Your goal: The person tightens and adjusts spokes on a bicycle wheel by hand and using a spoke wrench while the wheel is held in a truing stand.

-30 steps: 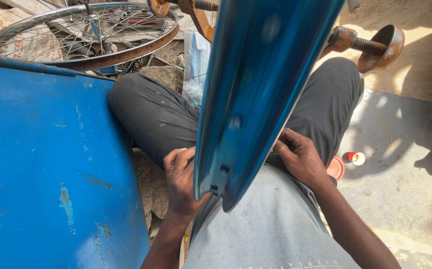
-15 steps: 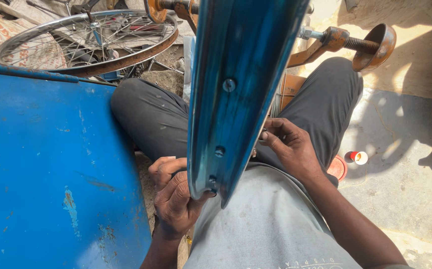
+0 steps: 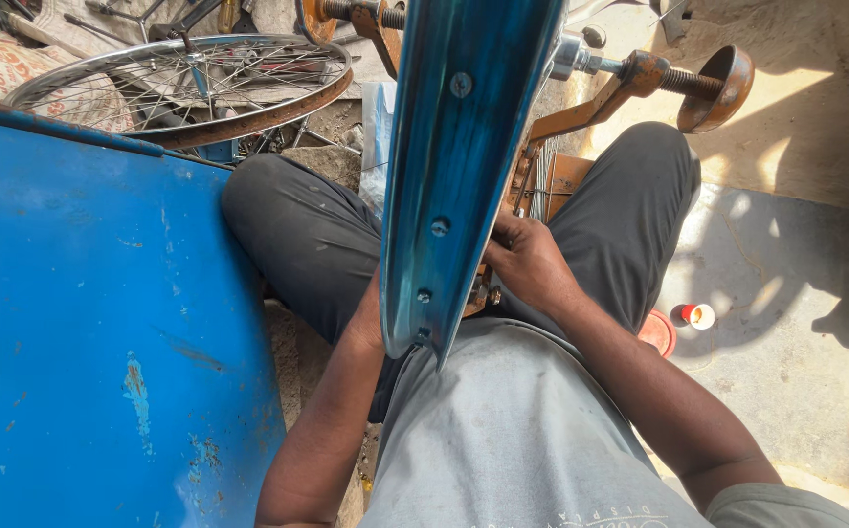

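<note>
Two hands work at a blue wheel rim [image 3: 459, 166] standing on edge between the seated person's knees. The left hand [image 3: 371, 313] is mostly hidden behind the rim; its grip cannot be told. The right hand [image 3: 527, 264] curls its fingers together against the rim's right side. Beyond stand a rusty stand [image 3: 640, 83] and a spoked wheel [image 3: 190, 83].

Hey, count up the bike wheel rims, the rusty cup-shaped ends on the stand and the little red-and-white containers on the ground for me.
Blue rim upright between the knees, right hand beside it: 1
Spoked wheel rim lying flat: 1
Rusty cup on a threaded rod: 1
Small red-and-white container: 1
Total: 4
</note>
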